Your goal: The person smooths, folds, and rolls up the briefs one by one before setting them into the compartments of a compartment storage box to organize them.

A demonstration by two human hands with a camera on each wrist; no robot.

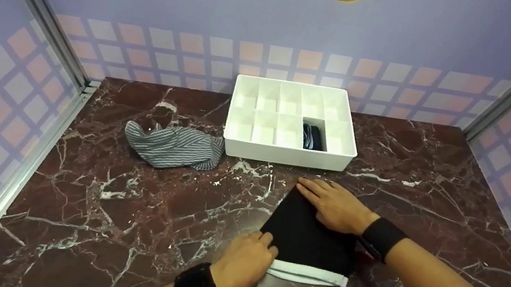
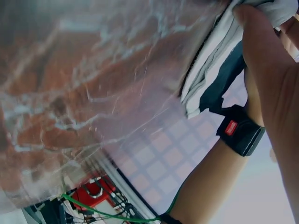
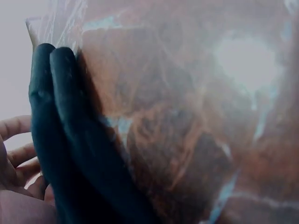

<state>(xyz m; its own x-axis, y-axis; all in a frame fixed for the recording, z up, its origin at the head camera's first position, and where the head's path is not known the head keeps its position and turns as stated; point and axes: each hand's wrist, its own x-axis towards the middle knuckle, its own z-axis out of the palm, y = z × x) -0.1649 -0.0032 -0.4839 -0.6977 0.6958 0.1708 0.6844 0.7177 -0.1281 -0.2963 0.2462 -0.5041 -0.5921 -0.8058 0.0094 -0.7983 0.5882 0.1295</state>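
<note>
Black underpants [image 1: 307,234] with a white waistband [image 1: 307,274] lie folded on the marble-patterned table, the band toward the near edge. My left hand [image 1: 245,260] pinches their left side by the band; in the left wrist view the thumb [image 2: 261,42] lies on the white layers. At the far end, my right hand [image 1: 338,206] rests on the black cloth with its fingers stretched out. The right wrist view shows the dark fabric [image 3: 70,126] in two rounded folds, with fingers [image 3: 18,149] partly hidden behind it; whose hand they belong to is unclear.
Behind the underpants stands a white divided box [image 1: 288,155]; a dark folded cloth [image 1: 313,137] sits in one front compartment. A grey striped cloth [image 1: 176,145] lies crumpled at the box's left, against or very near it. Patterned walls [image 1: 194,7] bound the table at back and sides.
</note>
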